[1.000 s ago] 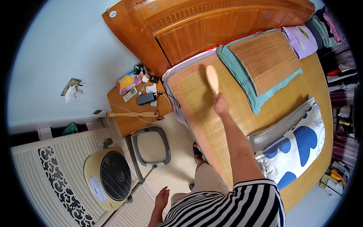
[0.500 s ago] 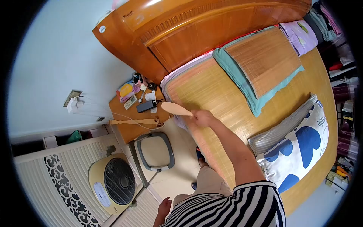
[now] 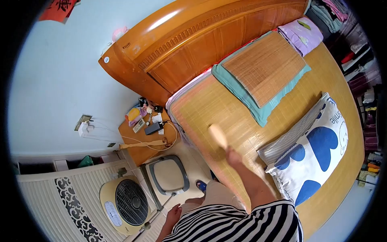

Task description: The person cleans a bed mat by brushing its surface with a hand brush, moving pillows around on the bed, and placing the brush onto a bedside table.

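Bed mat (image 3: 193, 109): pale paddle (image 3: 218, 136) in right hand (image 3: 233, 156), left hand (image 3: 173, 213) well apart.

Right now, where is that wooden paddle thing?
In the head view, the wooden paddle is in the right hand, over the yellow mat, left of the blue-and-white pillow in the picture.

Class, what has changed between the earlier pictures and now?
The right hand has swung the pale paddle-shaped tool from pointing at the headboard, out over the edge of the mat toward the nightstand, then back over the mat, nearer the wearer than at first. Nothing was taken up or let go. The left hand stays low by the body; the blue-and-white pillow lies as before.
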Demonstrator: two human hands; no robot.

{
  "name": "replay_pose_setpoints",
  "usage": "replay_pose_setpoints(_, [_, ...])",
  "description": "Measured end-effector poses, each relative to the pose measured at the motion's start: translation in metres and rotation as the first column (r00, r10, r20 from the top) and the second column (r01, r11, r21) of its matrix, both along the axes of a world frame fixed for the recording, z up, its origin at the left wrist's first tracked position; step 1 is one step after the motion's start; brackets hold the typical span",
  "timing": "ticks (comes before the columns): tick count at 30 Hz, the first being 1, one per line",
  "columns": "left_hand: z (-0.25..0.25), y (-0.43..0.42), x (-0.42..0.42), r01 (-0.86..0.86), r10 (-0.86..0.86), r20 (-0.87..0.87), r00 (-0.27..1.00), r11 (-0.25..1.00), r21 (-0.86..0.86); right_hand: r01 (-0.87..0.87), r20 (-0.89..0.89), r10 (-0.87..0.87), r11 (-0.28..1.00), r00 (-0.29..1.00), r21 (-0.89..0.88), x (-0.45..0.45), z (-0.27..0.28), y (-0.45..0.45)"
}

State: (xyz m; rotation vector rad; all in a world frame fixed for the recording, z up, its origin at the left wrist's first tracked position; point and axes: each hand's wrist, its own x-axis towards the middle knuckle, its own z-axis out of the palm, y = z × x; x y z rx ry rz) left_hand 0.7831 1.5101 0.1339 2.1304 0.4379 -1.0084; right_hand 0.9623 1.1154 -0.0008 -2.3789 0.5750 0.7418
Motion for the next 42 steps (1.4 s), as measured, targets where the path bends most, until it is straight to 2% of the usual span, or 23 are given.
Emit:
replay_pose_setpoints(2, [-0.002,0.006,0.002,0.026,-0.026,0.009,1.0,0.999,-0.033,-0.441,-0.023,0.442,0.897,0.897,0.033,-0.034,0.0,0.028])
replay_pose_setpoints(4, [-0.007,0.017,0.004,0.134,-0.134,-0.002,0.991,0.99,-0.036,-0.636,0.069,0.632,0.763,0.772,0.116,-0.047,0.038,0.037])
replay_pose_setpoints(5, [-0.041,0.044,-0.009,0.189,-0.185,0.062,0.981,0.98,-0.059,-0.626,0.074,0.622,0.771,0.779,0.117,-0.051,0.039,0.037])
replay_pose_setpoints(6, [-0.029,0.039,0.002,0.253,-0.254,0.066,0.965,0.967,0.024,-0.572,0.075,0.568,0.811,0.82,0.122,-0.056,0.037,0.032])
replay_pose_setpoints(7, [-0.037,0.047,0.007,0.245,-0.244,0.08,0.966,0.969,-0.009,-0.514,0.074,0.509,0.848,0.858,0.127,-0.062,0.034,0.027])
replay_pose_setpoints(9, [-0.036,0.052,0.026,0.285,-0.285,0.063,0.957,0.959,0.013,-0.179,0.149,0.163,0.979,0.975,0.101,-0.07,0.018,0.002])
replay_pose_setpoints(11, [-0.034,0.051,0.049,0.338,-0.34,0.071,0.938,0.941,0.028,0.028,0.364,-0.023,1.0,0.931,-0.009,-0.074,-0.002,-0.033])
replay_pose_setpoints(12, [-0.042,0.054,0.058,0.358,-0.359,0.048,0.932,0.933,0.04,0.211,0.273,-0.188,0.976,0.943,-0.055,-0.064,0.038,-0.046])
replay_pose_setpoints(13, [-0.036,0.05,0.069,0.367,-0.369,0.056,0.928,0.929,0.04,0.32,0.24,-0.296,0.945,0.925,-0.068,-0.063,0.041,-0.061])
replay_pose_setpoints(14, [-0.019,0.035,0.086,0.389,-0.391,0.063,0.918,0.92,0.04,0.361,0.219,-0.335,0.928,0.917,-0.095,-0.068,0.029,-0.075])
replay_pose_setpoints(15, [-0.009,0.027,0.1,0.41,-0.412,0.071,0.909,0.911,0.041,0.459,0.184,-0.439,0.884,0.879,-0.083,-0.068,0.049,-0.079])
replay_pose_setpoints(16, [-0.012,0.026,0.111,0.414,-0.416,0.083,0.906,0.909,0.042,0.522,0.225,-0.488,0.844,0.843,-0.124,-0.072,0.042,-0.081])
replay_pose_setpoints(18, [-0.024,0.029,0.128,0.501,-0.501,0.113,0.858,0.865,0.031,0.597,0.166,-0.575,0.783,0.801,-0.175,-0.074,0.033,-0.071])
replay_pose_setpoints(20, [-0.024,0.033,0.15,0.525,-0.521,0.124,0.845,0.851,-0.002,0.557,0.076,-0.552,0.821,0.83,-0.126,-0.073,0.043,-0.04])
replay_pose_setpoints(22, [-0.031,0.045,0.164,0.564,-0.555,0.159,0.817,0.825,-0.018,0.393,0.045,-0.39,0.914,0.92,-0.099,-0.077,0.021,0.0])
replay_pose_setpoints(24, [-0.021,0.054,0.182,0.553,-0.54,0.199,0.818,0.833,-0.015,0.12,0.078,-0.12,0.993,0.99,0.002,-0.075,0.03,0.037])
replay_pose_setpoints(26, [-0.012,0.066,0.197,0.499,-0.491,0.206,0.846,0.866,0.015,-0.157,0.074,0.158,0.988,0.985,-0.016,-0.056,0.052,0.067])
replay_pose_setpoints(27, [-0.011,0.073,0.205,0.489,-0.48,0.214,0.851,0.872,0.008,-0.168,0.076,0.17,0.985,0.983,-0.025,-0.044,0.063,0.08])
replay_pose_setpoints(29, [-0.008,0.087,0.219,0.45,-0.448,0.116,0.886,0.893,0.016,-0.151,0.283,0.142,0.989,0.948,0.008,-0.022,0.083,0.101])
replay_pose_setpoints(30, [-0.007,0.093,0.226,0.446,-0.444,0.121,0.888,0.895,0.013,-0.155,0.286,0.148,0.988,0.947,0.002,-0.006,0.093,0.109])
replay_pose_setpoints(32, [-0.007,0.099,0.236,0.54,-0.541,0.135,0.83,0.84,0.048,-0.048,0.368,0.026,0.998,0.929,0.052,0.034,0.113,0.116])
replay_pose_setpoints(34, [-0.012,0.104,0.246,0.57,-0.567,0.168,0.806,0.821,0.036,0.053,0.566,-0.072,0.997,0.822,0.05,0.071,0.139,0.126])
replay_pose_setpoints(42, [-0.022,0.106,0.267,0.613,-0.606,0.14,0.783,0.79,-0.008,0.154,0.738,-0.272,0.962,0.617,0.226,0.214,0.221,0.151])
